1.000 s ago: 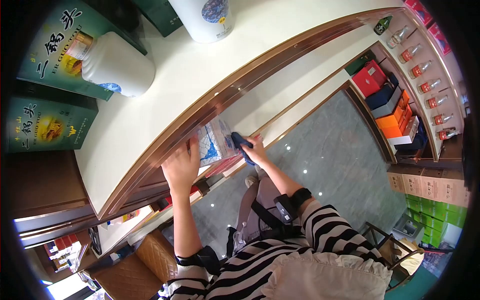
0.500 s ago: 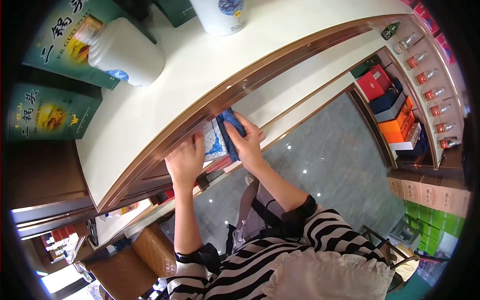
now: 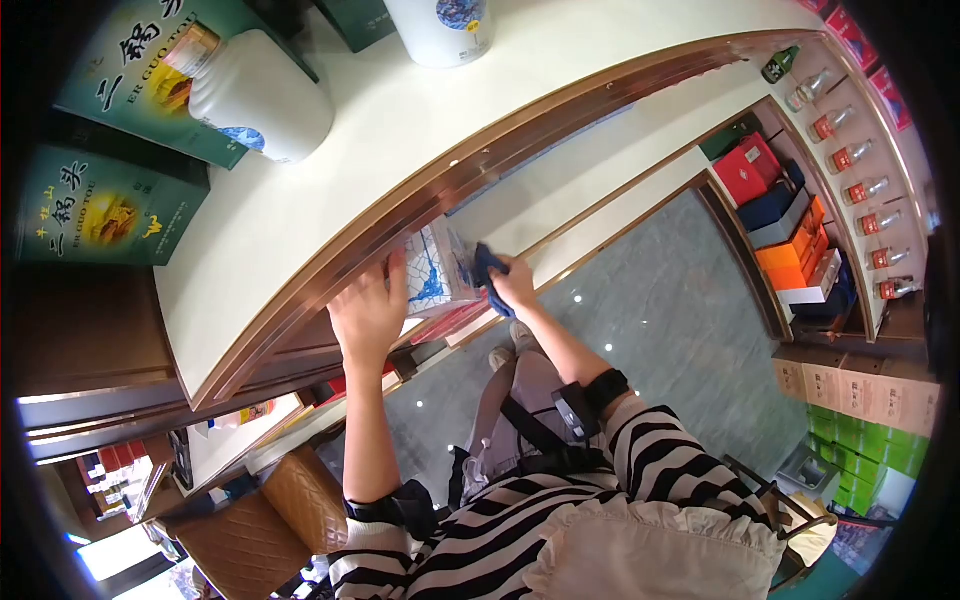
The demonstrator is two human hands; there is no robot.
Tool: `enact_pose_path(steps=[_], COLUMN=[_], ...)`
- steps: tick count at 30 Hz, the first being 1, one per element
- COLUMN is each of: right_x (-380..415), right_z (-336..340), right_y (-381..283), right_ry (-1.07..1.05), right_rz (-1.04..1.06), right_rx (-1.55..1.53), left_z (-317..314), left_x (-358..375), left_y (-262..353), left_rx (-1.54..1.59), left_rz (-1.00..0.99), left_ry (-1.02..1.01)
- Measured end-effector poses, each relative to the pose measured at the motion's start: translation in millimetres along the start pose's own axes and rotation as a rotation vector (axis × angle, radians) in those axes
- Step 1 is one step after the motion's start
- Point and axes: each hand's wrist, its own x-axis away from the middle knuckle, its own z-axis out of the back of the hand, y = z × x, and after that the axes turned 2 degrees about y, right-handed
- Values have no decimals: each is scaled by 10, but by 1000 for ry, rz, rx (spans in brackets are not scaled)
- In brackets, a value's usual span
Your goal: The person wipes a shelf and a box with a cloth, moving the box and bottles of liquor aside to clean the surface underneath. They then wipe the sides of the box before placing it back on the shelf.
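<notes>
A white box with a blue crackle pattern (image 3: 428, 275) sits on the lower shelf, just under the brown edge of the counter. At its left side is my left hand (image 3: 366, 318), fingers stretched out and thumb along the box; the fingertips are partly lost against the edge. My right hand (image 3: 513, 284) grips a dark blue cloth (image 3: 490, 272), bunched in the fingers, a little right of the box's near end.
Above, the white counter (image 3: 390, 120) carries a white bottle (image 3: 265, 100), a second white bottle (image 3: 440, 30) and green boxes (image 3: 110, 215). Its brown rim (image 3: 470, 172) overhangs the lower shelf. Small bottles (image 3: 852, 155) line a rack at right. A brown chair (image 3: 245, 520) stands lower left.
My right hand has drawn back to the right with the cloth, off the box, so more of the box's end shows. My left hand has hardly moved.
</notes>
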Motion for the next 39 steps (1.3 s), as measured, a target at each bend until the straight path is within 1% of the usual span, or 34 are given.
enact_pose_path(steps=[1,2,3,5,7,8,9,11,12,14,15,17,18,20,21,23,24,25,27,28,29,31,33,35,36,37,39], right_x=[-10,19,35,202,430,407,425,358,329,245,175,15,-35,-86,-112,-124,-91,-83,-77,-21,5,62,224,265,232,186,81], right_z=[15,53,83,184,166,7,-21,-38,-56,-125,-169,-260,-294,-336,-336,-284,-204,-146,-18,46,77,108,197,72,-13,-72,-121], right_y=[-168,-420,-638,-1218,-1620,-1562,-1581,-1490,-1412,-1193,-1024,-575,-363,21,180,402,371,322,147,-126,-337,-721,-1277,-1506,-1489,-1441,-1316], right_ry=[89,121,109,-6,-95,37,65,-45,-47,28,29,72,75,-5,-3,-87,-111,-107,-51,-1,0,69,-24,-27,-24,-18,-17], right_rz=[-75,-61,47,194,275,550,536,437,437,349,350,298,299,148,151,134,91,95,43,-107,-106,33,152,379,508,482,352], right_rx=[-97,-288,-397,-511,-599,-438,-430,-580,-578,-468,-473,-327,-329,-278,-280,-123,-59,-61,115,-27,-24,-611,-632,-636,-503,-550,-529], left_z=[4,6,4,-1,4,5,2,-10,-5,13,18,18,22,32,32,23,24,27,36,39,33,18,16,12,11,12,9], left_x=[-8,-14,-20,-19,-20,-32,-39,-41,-35,-37,-44,-40,-39,-40,-41,-28,-20,-19,-37,-27,-27,-30,-20,-32,-39,-38,-41], left_y=[1,-1,-5,-9,9,17,11,-5,-1,7,11,19,27,42,40,19,13,6,1,-5,-6,-2,2,9,1,-15,0], left_rx=[3,6,5,36,33,32,33,103,104,49,46,34,34,18,19,24,24,20,20,32,46,27,5,-5,-1,27,62], left_rz=[7,13,14,-19,-21,-21,-24,20,23,-14,-18,-16,-21,-42,-45,-46,-48,-37,-28,-9,10,3,-6,-41,-43,-17,15], left_ry=[-16,-34,-32,3,19,41,41,-7,-7,9,10,-6,-5,19,21,20,23,3,-9,-37,-64,-44,-31,5,5,-26,-54])
